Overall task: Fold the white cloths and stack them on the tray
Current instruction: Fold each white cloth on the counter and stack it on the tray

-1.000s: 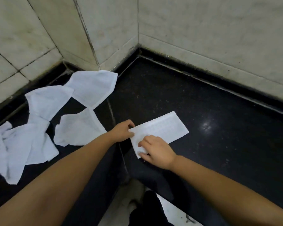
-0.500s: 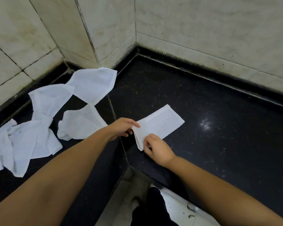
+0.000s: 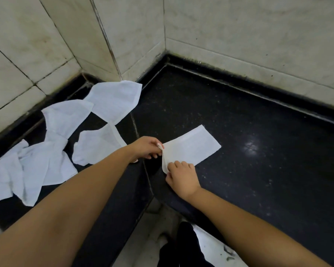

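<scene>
A: The folded white cloth (image 3: 191,146) lies as a long strip on the black stone counter (image 3: 258,170), its far end flat and its near end lifted off the surface.

B: Who has hold of it?

A: Both hands. The left hand (image 3: 146,148) pinches the near left corner between thumb and fingertips and raises it. The right hand (image 3: 182,177) has its fingers curled over the near edge, with the thumb at the corner, gripping the cloth there.

B: And the others?

A: The unfolded white cloths (image 3: 52,143) lie loose and overlapping at the left, on the same counter, up against the tiled wall (image 3: 46,35). One reaches the corner where the wall juts out.

B: Any label or writing on the fabric?

A: None I can read. The weave shows faint lines only.

B: Below the counter?

A: A pale floor (image 3: 143,237) and something dark I cannot identify.
</scene>
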`<state>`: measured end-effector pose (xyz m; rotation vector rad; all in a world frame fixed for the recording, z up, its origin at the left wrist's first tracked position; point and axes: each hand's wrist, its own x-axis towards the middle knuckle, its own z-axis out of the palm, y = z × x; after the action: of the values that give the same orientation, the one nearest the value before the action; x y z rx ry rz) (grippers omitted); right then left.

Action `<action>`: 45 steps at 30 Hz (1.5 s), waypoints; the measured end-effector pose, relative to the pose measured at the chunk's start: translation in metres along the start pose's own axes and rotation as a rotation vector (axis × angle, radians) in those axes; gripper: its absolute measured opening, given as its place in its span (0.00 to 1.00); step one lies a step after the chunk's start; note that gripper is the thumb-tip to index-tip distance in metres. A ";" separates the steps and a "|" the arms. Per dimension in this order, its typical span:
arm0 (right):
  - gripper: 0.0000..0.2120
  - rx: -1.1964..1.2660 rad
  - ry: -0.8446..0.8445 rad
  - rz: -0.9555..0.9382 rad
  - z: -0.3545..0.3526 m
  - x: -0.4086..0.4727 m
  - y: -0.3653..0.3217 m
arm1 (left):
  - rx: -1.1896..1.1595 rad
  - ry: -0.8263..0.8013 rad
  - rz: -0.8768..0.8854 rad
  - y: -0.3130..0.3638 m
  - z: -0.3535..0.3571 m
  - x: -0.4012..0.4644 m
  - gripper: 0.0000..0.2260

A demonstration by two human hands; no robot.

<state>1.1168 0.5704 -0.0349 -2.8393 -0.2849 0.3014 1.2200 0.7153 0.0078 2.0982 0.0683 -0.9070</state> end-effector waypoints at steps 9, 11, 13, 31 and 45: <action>0.11 0.538 0.189 0.457 -0.047 0.003 0.062 | 0.108 0.123 0.148 0.052 0.019 0.037 0.09; 0.12 0.480 0.196 0.485 -0.052 0.007 0.082 | 0.116 0.130 0.179 0.069 0.032 0.053 0.10; 0.12 0.414 0.183 0.497 -0.056 0.011 0.102 | 0.134 0.147 0.213 0.082 0.046 0.071 0.10; 0.12 0.192 0.178 0.506 -0.064 0.057 0.160 | 0.450 0.467 0.148 0.086 0.069 0.113 0.13; 0.19 0.182 -0.167 0.512 -0.074 0.073 0.150 | 0.381 0.356 -0.089 0.041 0.090 0.052 0.22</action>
<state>1.2289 0.4274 -0.0212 -2.6651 0.4264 0.6309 1.2207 0.6109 -0.0327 2.6140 0.1877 -0.6203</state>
